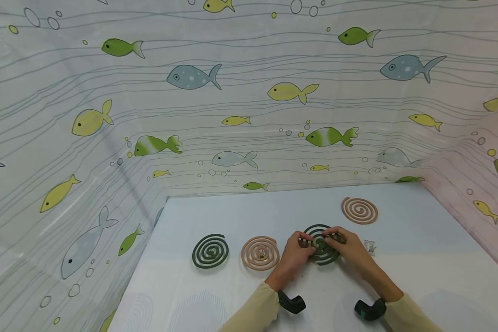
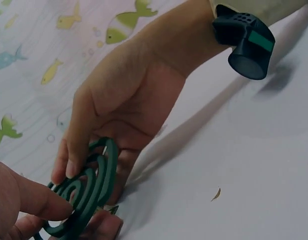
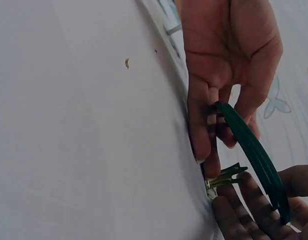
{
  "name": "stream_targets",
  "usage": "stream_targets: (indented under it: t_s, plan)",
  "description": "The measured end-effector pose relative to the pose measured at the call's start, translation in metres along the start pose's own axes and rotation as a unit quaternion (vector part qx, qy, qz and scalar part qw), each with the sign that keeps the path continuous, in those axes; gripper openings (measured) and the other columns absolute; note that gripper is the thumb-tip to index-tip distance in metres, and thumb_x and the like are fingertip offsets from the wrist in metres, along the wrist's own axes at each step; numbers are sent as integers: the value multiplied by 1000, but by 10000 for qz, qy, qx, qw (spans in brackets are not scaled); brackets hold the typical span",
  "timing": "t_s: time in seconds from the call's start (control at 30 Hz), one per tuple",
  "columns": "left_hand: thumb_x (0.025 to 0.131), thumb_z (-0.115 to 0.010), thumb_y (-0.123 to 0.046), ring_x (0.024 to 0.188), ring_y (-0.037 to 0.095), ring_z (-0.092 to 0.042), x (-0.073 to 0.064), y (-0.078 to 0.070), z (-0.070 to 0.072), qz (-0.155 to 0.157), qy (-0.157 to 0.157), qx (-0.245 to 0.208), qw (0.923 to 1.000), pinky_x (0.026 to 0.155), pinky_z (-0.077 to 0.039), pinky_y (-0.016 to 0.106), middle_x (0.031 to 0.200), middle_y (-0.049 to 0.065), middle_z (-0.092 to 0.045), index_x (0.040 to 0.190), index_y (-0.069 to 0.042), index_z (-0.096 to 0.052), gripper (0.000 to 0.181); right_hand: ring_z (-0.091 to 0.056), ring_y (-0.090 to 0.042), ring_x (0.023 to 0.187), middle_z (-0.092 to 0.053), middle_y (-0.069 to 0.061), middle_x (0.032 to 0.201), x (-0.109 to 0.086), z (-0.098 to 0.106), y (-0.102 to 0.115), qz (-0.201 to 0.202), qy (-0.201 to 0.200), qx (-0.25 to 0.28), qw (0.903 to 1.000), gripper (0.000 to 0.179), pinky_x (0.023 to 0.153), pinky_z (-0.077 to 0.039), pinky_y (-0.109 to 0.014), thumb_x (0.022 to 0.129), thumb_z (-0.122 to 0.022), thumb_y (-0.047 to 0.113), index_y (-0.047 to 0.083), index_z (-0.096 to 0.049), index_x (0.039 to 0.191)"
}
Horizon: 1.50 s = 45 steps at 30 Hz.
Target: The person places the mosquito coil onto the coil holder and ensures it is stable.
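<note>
Both hands hold a dark green mosquito coil (image 1: 319,243) just above the table. My left hand (image 1: 294,252) pinches its left edge, and my right hand (image 1: 352,248) grips the right side, its fingertips reaching toward the centre. In the left wrist view the coil (image 2: 109,175) is tilted between the two hands. A small metal stand (image 3: 226,178) shows beneath the coil (image 3: 253,150) in the right wrist view, close to the fingertips; whether it is joined to the coil I cannot tell.
Left of the hands lie a brown coil (image 1: 260,253) and another green coil (image 1: 210,251), each with a bit of metal near its centre. Another brown coil (image 1: 359,211) lies at the back right. A loose silver stand (image 1: 370,247) sits beside the right hand.
</note>
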<state>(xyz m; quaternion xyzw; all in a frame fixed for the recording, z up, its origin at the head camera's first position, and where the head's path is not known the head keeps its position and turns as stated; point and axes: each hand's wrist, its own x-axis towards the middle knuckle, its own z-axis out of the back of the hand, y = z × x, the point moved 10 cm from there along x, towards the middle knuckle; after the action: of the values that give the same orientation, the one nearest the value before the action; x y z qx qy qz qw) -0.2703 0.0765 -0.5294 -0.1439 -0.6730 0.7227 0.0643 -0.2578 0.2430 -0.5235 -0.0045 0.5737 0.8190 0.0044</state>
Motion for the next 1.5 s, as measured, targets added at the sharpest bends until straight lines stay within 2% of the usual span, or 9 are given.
stream_targets:
  t_s: [0.23,0.47,0.63,0.73,0.87,1.07,1.27,1.43,1.5]
  plan:
    - [91,-68,3,80,11,-54,1,-4,3,-181,-39,-57,9998,67,-48,25,93,5,-59,110,-5,-64,22,-56,-22,111,-66,-11,126,-8,4,7,28,-171,-407,9990,31,87,-49,-29,102,-68,26,10,-66,127]
    - [93,-68,1,85,12,-58,5,-5,3,-185,33,-219,9996,70,-51,26,99,6,-61,111,-2,-64,19,-56,-31,125,-66,-12,131,-19,6,6,-171,-345,-680,9969,36,95,-46,-44,101,-68,31,11,-64,131]
    - [93,-70,1,84,12,-58,4,-4,2,-232,55,-254,9994,67,-48,23,98,6,-62,110,-2,-65,18,-64,-23,99,-70,-10,116,-26,5,2,-331,-419,-674,9963,35,81,-52,-35,100,-70,28,11,-64,130]
    - [93,-69,1,84,13,-59,4,-4,2,-304,86,-267,9991,67,-48,23,99,7,-62,110,-2,-65,18,-65,-20,86,-69,-11,111,-31,2,-2,-522,-468,-222,9973,35,70,-57,-32,100,-71,23,8,-63,129]
    - [93,-70,1,85,13,-57,4,-2,2,-298,88,-203,9993,67,-48,22,99,7,-61,110,-2,-65,18,-69,-20,88,-68,-17,114,-35,-3,-8,-787,-413,339,9955,35,69,-60,-33,100,-70,17,3,-60,130]
    - [91,-71,0,85,12,-54,2,-1,3,-253,-13,27,9997,69,-47,23,96,5,-60,108,-4,-66,18,-61,-18,96,-71,-15,116,-32,0,-6,-734,-486,-336,9955,33,75,-49,-28,101,-70,23,5,-64,128]
    - [89,-72,1,82,10,-51,-2,-3,4,-310,-212,229,9990,70,-45,25,91,3,-60,104,-5,-67,18,-54,-26,115,-63,-17,132,-18,-1,-7,-661,-339,-638,9952,32,85,-45,-34,103,-65,27,8,-64,129]
    - [90,-72,2,83,10,-52,-1,-2,6,-384,-396,14,9985,70,-46,24,94,4,-61,105,-5,-66,17,-54,-28,114,-62,-15,129,-12,-2,-4,-540,-286,-651,9960,32,87,-45,-37,103,-66,26,10,-63,130]
    - [91,-72,2,86,11,-52,2,-4,9,-468,-498,-115,9976,71,-47,24,99,5,-62,105,-5,-66,17,-55,-26,106,-64,-14,120,-11,-2,-1,-440,-297,-642,9965,33,83,-46,-36,102,-67,24,11,-62,131]
